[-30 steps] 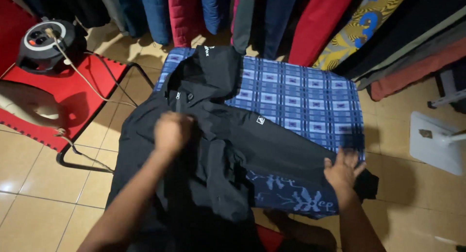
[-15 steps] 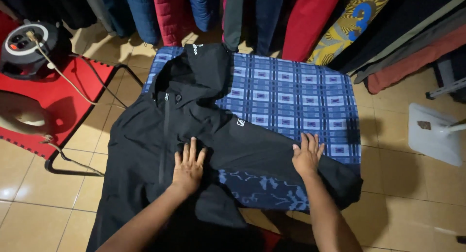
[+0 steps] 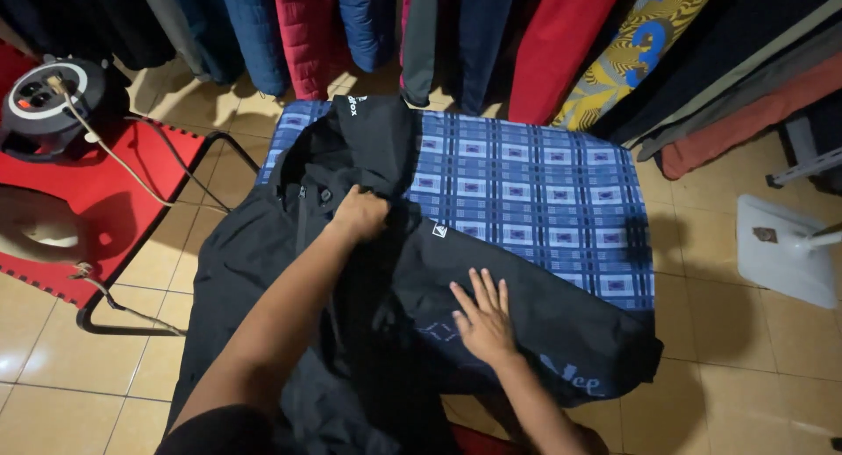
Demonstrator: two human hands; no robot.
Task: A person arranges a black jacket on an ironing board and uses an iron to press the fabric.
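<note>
Two hands are on the black jacket (image 3: pixel 491 288), which lies spread over the blue checked tabletop (image 3: pixel 544 174) and hangs off its near left edge toward the tiled floor (image 3: pixel 53 394). My left hand (image 3: pixel 360 214) sits far up by the collar, fingers curled into a narrow grip that bunches the black cloth just below the hood (image 3: pixel 377 126). My right hand (image 3: pixel 482 319) lies flat and wide, fingers spread, pressing the jacket's sleeve near the near right edge; it grasps nothing. A small white logo patch (image 3: pixel 438 231) shows on the chest between the two hands. To the far left, a round cable reel (image 3: pixel 44 95) rests on a red mat (image 3: pixel 114 183), its cord trailing toward the near side. Hanging garments (image 3: pixel 526 43) in red, blue and yellow line the far side. A white stand base (image 3: pixel 785 249) sits on the floor at the right.
</note>
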